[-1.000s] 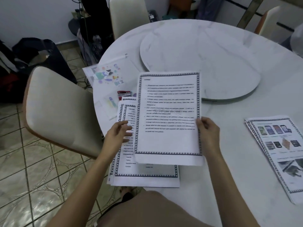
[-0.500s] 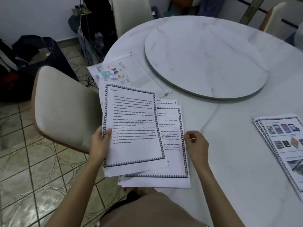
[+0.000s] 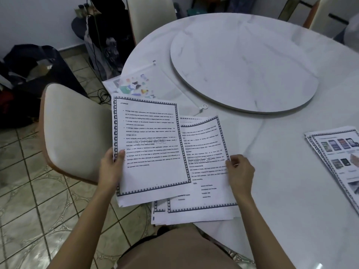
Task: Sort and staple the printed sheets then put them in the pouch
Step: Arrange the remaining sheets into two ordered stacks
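While the left hand (image 3: 111,167) has its fingers clamped on the loose sheet (image 3: 149,148) overlapping the pile (image 3: 194,214) at the desk (image 3: 272,171) edge, the right hand (image 3: 240,171), pinching the pile's top page (image 3: 204,152), should peel just one page off.

A round white marble table (image 3: 291,191) carries a raised round turntable (image 3: 242,65) at its middle. A cream padded chair (image 3: 73,129) stands at its left edge and another chair (image 3: 149,14) at its far edge. Dark bags (image 3: 29,74) lie on the patterned tile floor (image 3: 29,210).
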Demonstrator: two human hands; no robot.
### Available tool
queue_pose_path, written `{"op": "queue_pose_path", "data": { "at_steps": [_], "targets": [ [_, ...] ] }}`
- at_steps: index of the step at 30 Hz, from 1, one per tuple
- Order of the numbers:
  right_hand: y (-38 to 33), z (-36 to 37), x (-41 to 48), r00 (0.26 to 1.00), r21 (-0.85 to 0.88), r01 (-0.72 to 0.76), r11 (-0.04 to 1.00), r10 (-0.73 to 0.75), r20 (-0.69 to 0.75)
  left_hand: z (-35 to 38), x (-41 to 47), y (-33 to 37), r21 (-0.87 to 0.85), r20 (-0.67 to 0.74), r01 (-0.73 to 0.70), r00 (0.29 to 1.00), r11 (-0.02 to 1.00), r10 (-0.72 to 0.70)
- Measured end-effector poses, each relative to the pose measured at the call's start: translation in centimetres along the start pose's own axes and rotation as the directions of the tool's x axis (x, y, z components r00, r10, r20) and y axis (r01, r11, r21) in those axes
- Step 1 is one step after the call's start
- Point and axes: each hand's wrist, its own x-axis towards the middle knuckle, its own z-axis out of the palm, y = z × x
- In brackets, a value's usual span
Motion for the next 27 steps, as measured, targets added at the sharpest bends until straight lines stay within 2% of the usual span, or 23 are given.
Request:
{"op": "queue_pose_path", "data": {
  "at_steps": [3,10,15,21,27],
  "targets": [
    [0.3,-1.9,1.8,0.997,0.073,-0.015,0.997,0.021,-0.081,-0.2,0.6,0.1,-0.007,0.017,-0.001,1.0,1.0,0.001],
    [4.0,-7.1,5.9,0.969,0.002,-0.11,0.994,0.108,-0.221,-0.2,1.7,0.9,0.012,0.013,-0.037,0.999,0.999,0.037],
    [7.0,-9.3,7.1,0.956,-0.042,-0.174,0.984,0.158,-0.247,0.0,1.7,0.7,0.043,0.011,-0.041,0.999,0.998,0.041],
    [9.1,-10.6,7.9,0.959,-0.096,-0.177,0.98,0.149,-0.242,0.2,0.7,-0.1,0.07,-0.003,-0.03,1.0,0.997,0.03],
    [9.2,-10.6,8.6,0.945,-0.055,-0.174,0.983,0.151,-0.29,0.2,0.1,-0.4,0.069,-0.046,-0.024,0.999,0.997,0.027]
  ]
}}
